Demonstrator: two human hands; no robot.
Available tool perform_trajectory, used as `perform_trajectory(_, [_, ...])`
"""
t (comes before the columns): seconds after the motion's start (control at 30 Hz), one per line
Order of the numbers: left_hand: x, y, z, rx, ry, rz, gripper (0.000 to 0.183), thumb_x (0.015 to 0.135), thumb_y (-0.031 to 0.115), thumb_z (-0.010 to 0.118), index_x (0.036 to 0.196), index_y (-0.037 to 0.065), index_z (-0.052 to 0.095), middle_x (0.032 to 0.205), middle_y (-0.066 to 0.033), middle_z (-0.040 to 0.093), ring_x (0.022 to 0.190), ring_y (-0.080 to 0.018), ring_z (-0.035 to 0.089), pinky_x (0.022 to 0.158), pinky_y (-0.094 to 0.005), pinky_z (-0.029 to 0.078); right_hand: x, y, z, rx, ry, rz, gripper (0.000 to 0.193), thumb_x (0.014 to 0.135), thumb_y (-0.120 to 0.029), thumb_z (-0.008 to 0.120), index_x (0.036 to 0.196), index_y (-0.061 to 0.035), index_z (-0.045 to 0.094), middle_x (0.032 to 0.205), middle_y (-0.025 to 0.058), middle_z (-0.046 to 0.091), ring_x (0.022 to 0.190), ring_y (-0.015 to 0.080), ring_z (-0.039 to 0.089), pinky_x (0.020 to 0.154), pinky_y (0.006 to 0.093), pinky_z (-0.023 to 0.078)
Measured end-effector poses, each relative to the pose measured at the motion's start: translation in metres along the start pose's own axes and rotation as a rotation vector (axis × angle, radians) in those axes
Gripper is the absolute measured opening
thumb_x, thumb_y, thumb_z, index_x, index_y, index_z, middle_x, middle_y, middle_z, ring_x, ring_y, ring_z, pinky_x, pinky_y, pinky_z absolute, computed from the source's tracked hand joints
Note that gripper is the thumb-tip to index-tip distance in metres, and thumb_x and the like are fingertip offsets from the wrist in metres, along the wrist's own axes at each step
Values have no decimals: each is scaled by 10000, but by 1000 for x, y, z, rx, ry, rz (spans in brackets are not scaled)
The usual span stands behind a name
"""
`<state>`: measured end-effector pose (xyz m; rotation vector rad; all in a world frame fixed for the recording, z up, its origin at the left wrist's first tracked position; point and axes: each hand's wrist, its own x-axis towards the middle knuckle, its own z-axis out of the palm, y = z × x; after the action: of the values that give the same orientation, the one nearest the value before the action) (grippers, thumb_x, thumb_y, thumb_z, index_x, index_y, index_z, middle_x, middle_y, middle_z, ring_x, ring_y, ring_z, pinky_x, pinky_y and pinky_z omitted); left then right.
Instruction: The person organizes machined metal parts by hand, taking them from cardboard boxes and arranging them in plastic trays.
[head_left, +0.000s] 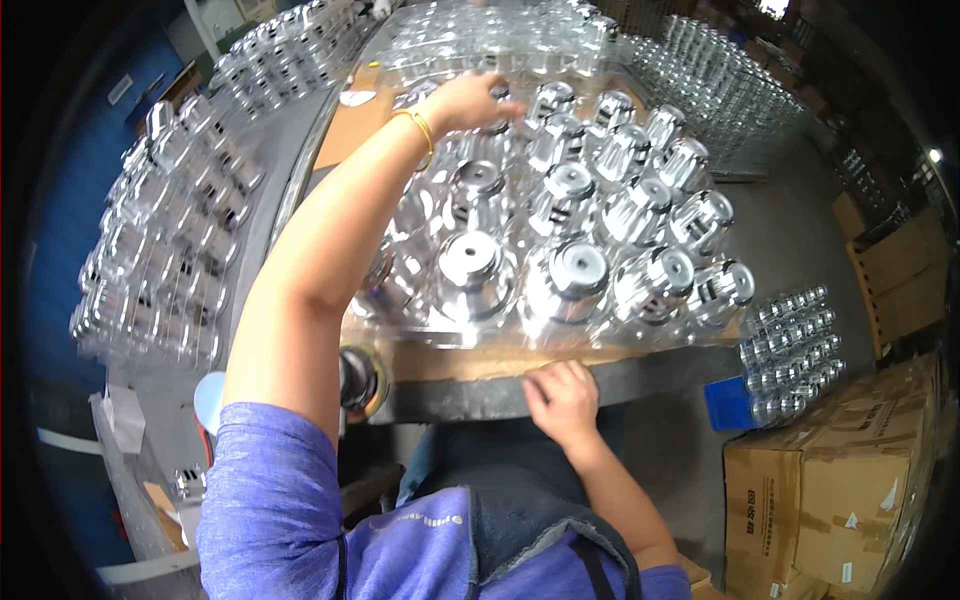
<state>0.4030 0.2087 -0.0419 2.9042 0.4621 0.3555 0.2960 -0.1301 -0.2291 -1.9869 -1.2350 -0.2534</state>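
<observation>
Rows of shiny chrome cup-shaped parts (pixel 569 268), each with a narrower round top, stand upright in a clear plastic tray (pixel 450 338) on the table. My left arm stretches over the tray's left side. At its far end my left hand (pixel 474 103), with a yellow bracelet at the wrist, has its thumb and fingers around the top of one chrome part (pixel 499 92); the fingers are slightly blurred. My right hand (pixel 565 397) rests on the table's near edge, its fingers lying on the rim and its thumb apart. Nothing is in it.
Stacked trays of chrome parts stand at the left (pixel 165 240), far right (pixel 715 90) and far end. A cardboard box (pixel 830 490) and a blue bin (pixel 729 403) are at the lower right. A dark round object (pixel 360 383) sits by the table's near left corner.
</observation>
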Motion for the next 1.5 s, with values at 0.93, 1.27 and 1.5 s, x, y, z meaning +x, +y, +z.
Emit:
perform_trajectory(0.93, [-190, 163, -81, -683, 257, 579, 756, 616, 154, 751, 1271, 14, 402, 1228, -111, 456, 1097, -232, 500, 913, -354, 442, 48, -63, -155, 1415, 531, 369, 361, 929, -360, 492, 910, -21, 614, 825, 36, 624, 777, 119, 575, 740, 281, 472])
perform_trajectory(1.27, [-223, 200, -52, -946, 268, 913, 766, 583, 325, 829, 1203, 45, 477, 1165, -119, 486, 1102, -253, 478, 954, -363, 377, 26, -91, -193, 1747, 295, 112, 496, 905, -339, 527, 1184, 66, 461, 1005, 194, 618, 900, 259, 631, 814, 363, 512])
perform_trajectory(1.5, [-235, 190, -41, -1204, 19, 695, 882, 617, 339, 823, 1311, 57, 357, 1222, -136, 422, 1120, -233, 451, 955, -351, 369, 25, -104, -196, 1407, 300, 274, 594, 830, -338, 645, 1213, 73, 451, 1027, 147, 615, 914, 219, 621, 795, 319, 504])
